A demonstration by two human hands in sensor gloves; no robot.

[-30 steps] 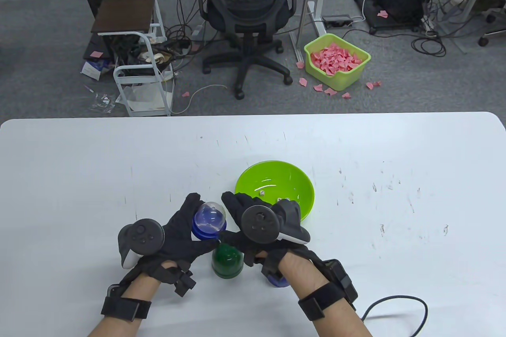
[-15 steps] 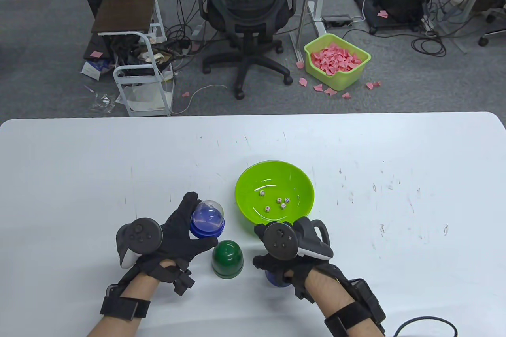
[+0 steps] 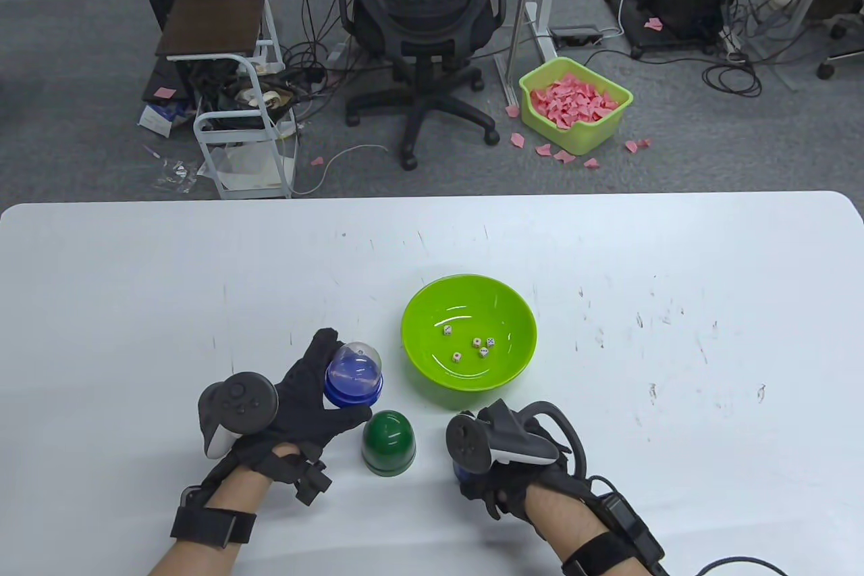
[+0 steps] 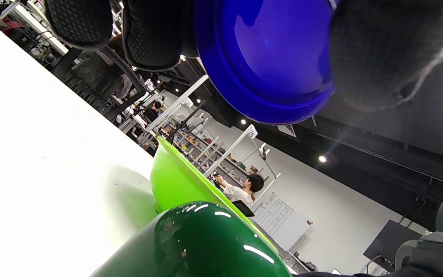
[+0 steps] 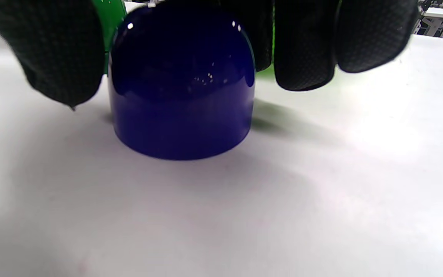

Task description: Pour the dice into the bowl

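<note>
The left hand [image 3: 297, 400] is gripping the clear-domed blue shaker [image 3: 355, 375] and holding it off the table [image 3: 135, 279], left of the bowl [image 3: 513, 306]. If that grip is loosening or the dome is not seated, the shaker could be dropping onto the green cup [image 3: 388, 442] just near of it. Five dice [image 3: 472, 345] are already lying in the bowl. On the right, the right hand [image 3: 503, 468] is wrapping its fingers [image 5: 302, 50] over the dark blue cup [image 5: 183, 84], which is standing mouth-down on the table; letting go carelessly could be sliding it toward the near edge. Compared with half a second ago, the right hand is sitting lower and nearer, while the left hand and shaker are staying put.
</note>
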